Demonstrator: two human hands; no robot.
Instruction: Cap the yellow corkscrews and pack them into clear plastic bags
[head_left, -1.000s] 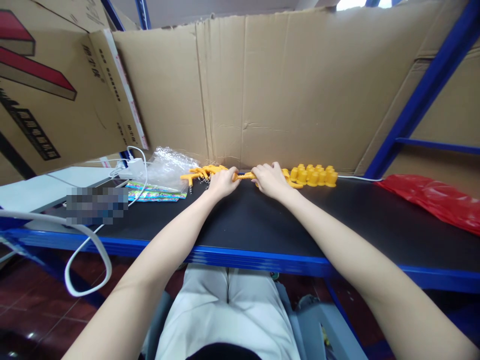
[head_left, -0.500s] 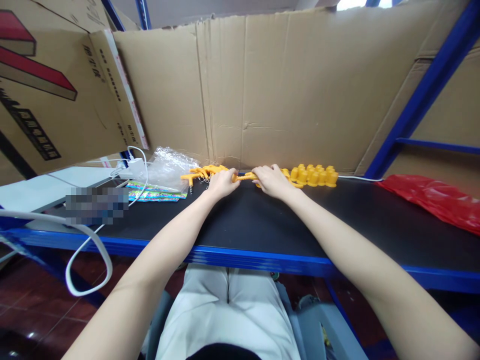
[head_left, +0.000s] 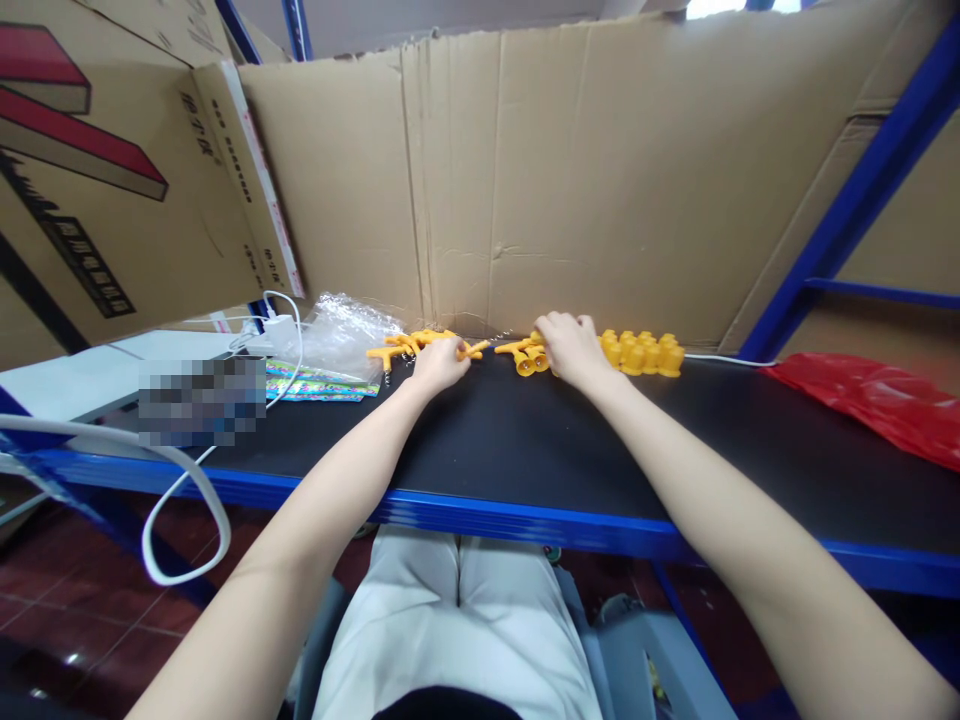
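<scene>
My left hand is closed on a yellow branched plastic piece at the right end of a pile of such pieces. My right hand is closed over another yellow piece whose round ends stick out to its left. Just right of that hand stands a row of yellow cup-shaped parts against the cardboard wall. All of this lies at the far edge of a black shelf top.
A clear plastic bag and colourful printed cards lie left of the pile. A white charger with cable hangs off the left. A red plastic bag lies far right. Cardboard sheets wall the back; blue rack posts stand right.
My hands have drawn apart: the right hand moved right toward the cup-shaped parts with a yellow piece, the left stayed by the pile. The view shifted slightly.
</scene>
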